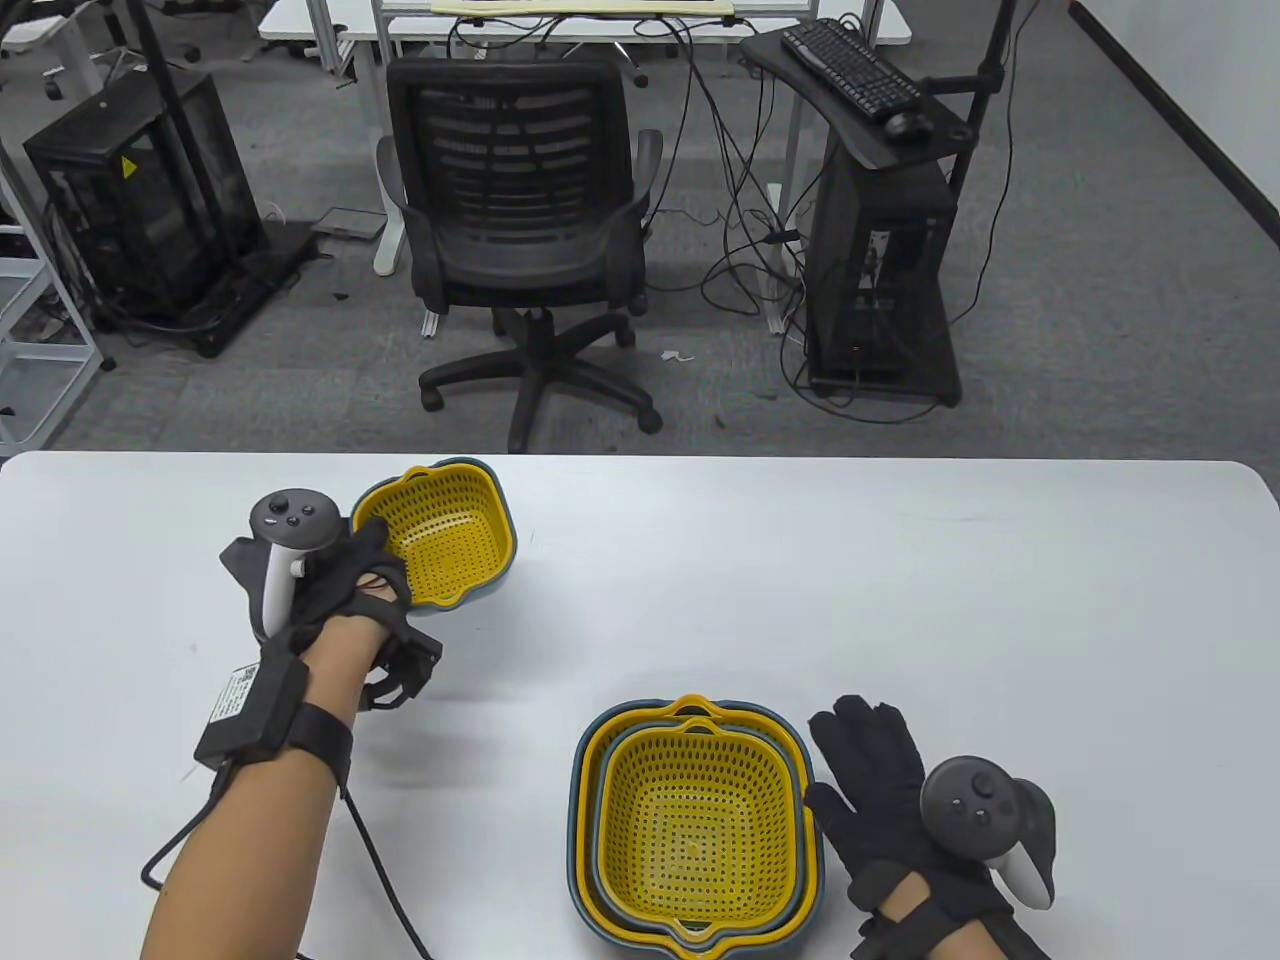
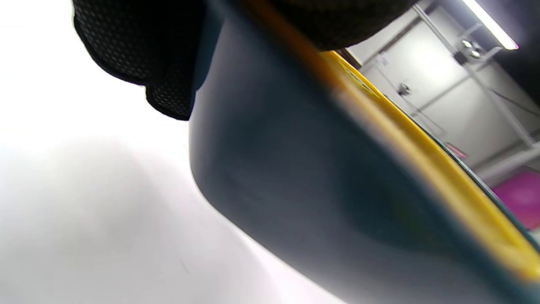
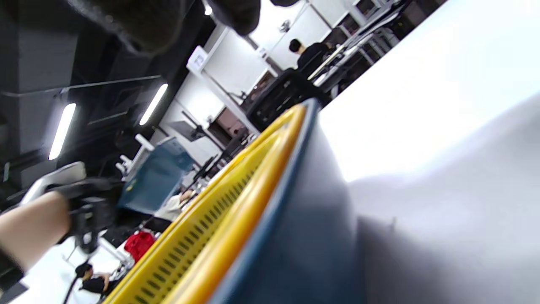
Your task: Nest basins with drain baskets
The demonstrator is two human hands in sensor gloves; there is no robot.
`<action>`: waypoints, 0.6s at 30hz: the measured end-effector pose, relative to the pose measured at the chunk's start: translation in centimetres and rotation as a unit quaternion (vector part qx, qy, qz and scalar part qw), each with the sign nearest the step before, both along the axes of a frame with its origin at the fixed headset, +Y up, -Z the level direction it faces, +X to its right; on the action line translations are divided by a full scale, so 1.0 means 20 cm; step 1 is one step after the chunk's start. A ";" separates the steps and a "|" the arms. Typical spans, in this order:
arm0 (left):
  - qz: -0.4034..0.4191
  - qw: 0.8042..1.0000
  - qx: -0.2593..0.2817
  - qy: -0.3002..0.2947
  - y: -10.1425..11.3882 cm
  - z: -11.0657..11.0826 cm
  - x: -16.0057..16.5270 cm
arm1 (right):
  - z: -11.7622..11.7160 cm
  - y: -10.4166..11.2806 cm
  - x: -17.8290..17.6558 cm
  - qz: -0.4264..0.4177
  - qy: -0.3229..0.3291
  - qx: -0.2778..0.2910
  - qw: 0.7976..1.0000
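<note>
My left hand (image 1: 362, 548) grips the left rim of a small blue basin (image 1: 503, 500) with a yellow drain basket (image 1: 445, 535) nested in it, tilted up at the table's left. In the left wrist view the basin wall (image 2: 295, 169) and basket rim (image 2: 422, 143) fill the frame under my gloved fingers (image 2: 139, 50). A larger nested stack, blue basin (image 1: 578, 800) with yellow baskets (image 1: 695, 830), sits near the front edge. My right hand (image 1: 865, 770) lies flat and open on the table just right of that stack, thumb close to its rim. The right wrist view shows the stack's wall (image 3: 295, 236).
The white table (image 1: 900, 600) stretches right and back of the stack. Behind its far edge stand an office chair (image 1: 520, 220) and a computer cart (image 1: 880, 260). A black cable (image 1: 380, 880) trails from my left wrist across the table's front left.
</note>
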State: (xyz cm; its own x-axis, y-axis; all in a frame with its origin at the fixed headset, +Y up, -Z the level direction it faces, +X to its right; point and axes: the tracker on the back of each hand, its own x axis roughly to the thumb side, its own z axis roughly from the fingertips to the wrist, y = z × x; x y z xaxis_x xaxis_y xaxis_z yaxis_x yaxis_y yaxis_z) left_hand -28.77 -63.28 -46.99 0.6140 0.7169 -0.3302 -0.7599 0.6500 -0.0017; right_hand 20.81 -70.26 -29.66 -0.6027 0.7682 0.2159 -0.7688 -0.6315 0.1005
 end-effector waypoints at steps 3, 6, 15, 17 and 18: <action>0.027 0.998 -0.007 -0.057 0.04 0.13 0.15 | -0.01 -0.01 0.05 -0.018 -0.018 -0.009 1.000; 0.030 0.994 -0.008 -0.108 0.08 0.28 0.31 | -0.02 -0.02 0.09 -0.037 -0.035 -0.017 0.999; -0.046 0.968 -0.032 -0.246 0.01 0.67 0.79 | -0.03 -0.05 0.18 -0.096 -0.072 -0.048 0.992; -0.077 0.959 -0.050 -0.269 -0.03 0.72 0.86 | -0.03 -0.06 0.19 -0.113 -0.075 -0.055 0.989; -0.094 0.954 -0.061 -0.278 -0.06 0.75 0.91 | -0.03 -0.05 0.20 -0.118 -0.074 -0.056 0.989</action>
